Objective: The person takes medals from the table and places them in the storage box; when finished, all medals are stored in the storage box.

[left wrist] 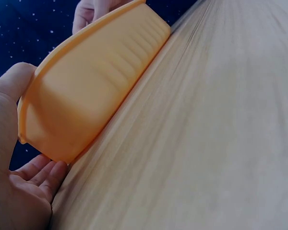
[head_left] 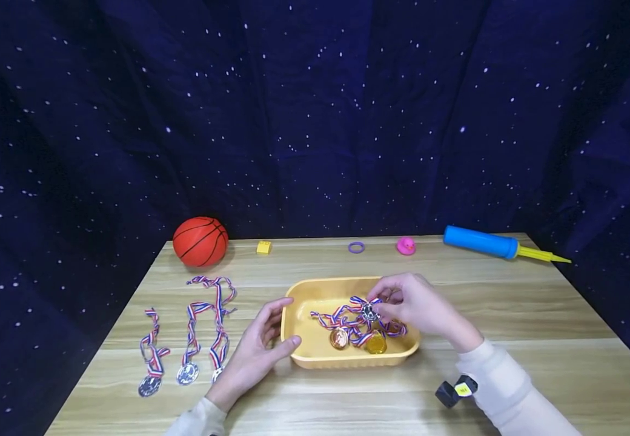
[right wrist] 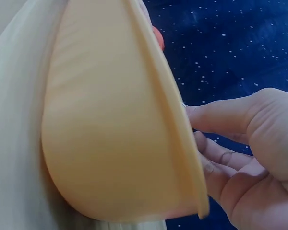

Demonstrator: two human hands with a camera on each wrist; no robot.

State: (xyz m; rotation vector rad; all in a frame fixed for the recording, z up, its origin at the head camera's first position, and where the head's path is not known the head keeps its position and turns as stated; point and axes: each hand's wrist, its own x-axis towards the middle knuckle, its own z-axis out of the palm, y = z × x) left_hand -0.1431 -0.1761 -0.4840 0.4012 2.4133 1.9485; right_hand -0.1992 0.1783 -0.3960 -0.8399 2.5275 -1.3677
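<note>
A yellow plastic tub [head_left: 348, 362] stands on the wooden table. My left hand [head_left: 252, 354] holds its left end, thumb at the near corner and fingers along the side. In the left wrist view the thumb meets the rim and the fingers reach under the tub's end. Over the tub's right half, my right hand [head_left: 415, 306] pinches a silver medal [head_left: 368, 312] with a striped ribbon. Below it in the tub lie a copper-coloured medal [head_left: 339, 338] and a gold medal [head_left: 376, 343] among tangled ribbons. The tub wall [right wrist: 110, 110] hides the medal in the right wrist view.
Left of the tub, silver medals [head_left: 188, 373] lie with ribbons stretched away from me. Along the back are a red basketball [head_left: 200, 241], yellow block [head_left: 263, 247], purple ring [head_left: 356, 247], pink duck [head_left: 406, 246] and blue hand pump [head_left: 481, 242]. A dark starry curtain [head_left: 315, 121] hangs behind.
</note>
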